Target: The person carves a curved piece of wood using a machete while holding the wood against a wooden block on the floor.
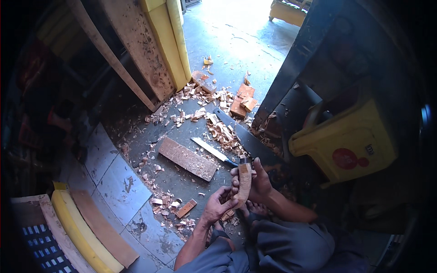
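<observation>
Head view, wooden piece (245, 181), left grip (216, 207) holding its lower end, right grip (261, 184) holding higher

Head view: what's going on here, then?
The person's left hand grips the lower end of a curved wooden piece, while the right hand holds it nearer its dark-banded upper end. Beyond the hands, a knife lies on the floor beside a flat wooden board, with wood shavings scattered around. Neither hand holds the knife.

Head-worn fisheye view, looking down from above, hands (215, 208) fairly near, floor (182, 132) beyond
</observation>
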Available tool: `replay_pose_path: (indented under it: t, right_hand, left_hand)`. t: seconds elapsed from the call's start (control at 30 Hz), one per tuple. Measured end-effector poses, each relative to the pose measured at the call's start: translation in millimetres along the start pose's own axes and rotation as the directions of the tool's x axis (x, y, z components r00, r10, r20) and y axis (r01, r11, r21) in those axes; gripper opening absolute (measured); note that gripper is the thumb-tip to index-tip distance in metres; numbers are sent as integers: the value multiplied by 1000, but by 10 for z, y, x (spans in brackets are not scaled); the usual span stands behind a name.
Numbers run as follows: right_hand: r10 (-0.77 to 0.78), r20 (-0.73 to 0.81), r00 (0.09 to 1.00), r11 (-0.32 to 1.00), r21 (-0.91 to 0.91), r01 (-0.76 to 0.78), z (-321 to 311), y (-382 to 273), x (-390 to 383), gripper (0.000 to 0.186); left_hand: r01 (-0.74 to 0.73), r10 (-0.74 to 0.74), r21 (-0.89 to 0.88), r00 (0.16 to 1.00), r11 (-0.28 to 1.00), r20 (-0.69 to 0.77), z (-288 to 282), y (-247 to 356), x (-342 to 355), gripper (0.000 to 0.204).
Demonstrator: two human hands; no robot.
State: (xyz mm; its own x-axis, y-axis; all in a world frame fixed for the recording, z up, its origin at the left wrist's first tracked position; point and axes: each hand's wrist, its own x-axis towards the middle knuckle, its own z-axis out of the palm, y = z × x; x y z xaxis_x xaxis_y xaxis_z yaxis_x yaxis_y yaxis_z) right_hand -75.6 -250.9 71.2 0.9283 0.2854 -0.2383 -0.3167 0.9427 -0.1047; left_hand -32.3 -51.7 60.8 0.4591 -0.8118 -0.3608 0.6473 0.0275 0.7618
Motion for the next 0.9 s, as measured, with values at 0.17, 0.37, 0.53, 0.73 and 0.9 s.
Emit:
replay_pose_path:
  t: [0.17,0.37,0.53,0.73,0.9]
  right_hand:
    - [21,70,997,999,37,-23,-46,-12,32,85]
    - [-39,-217,975,914,-403,-53,28,-18,20,29]
    - [-6,-454,891,886,-417,-206,224,40,76,20]
    - [42,-421,906,862,-443,-246,23,3,-10,25]
    - [-115,-232,966,977,-202,68,-140,-52,126,77]
  left_hand:
    - [-10,10,49,1000,999,-8,17,19,11,46]
    - [3,-3,13,999,1000,37,39,17,25,51]
    - [-1,-5,125,999,992,50,55,-119,18,64]
    - [2,-13,213,999,977,52,111,-207,57,71]
    - [0,2,45,998,999,-55,148,-236,84,68]
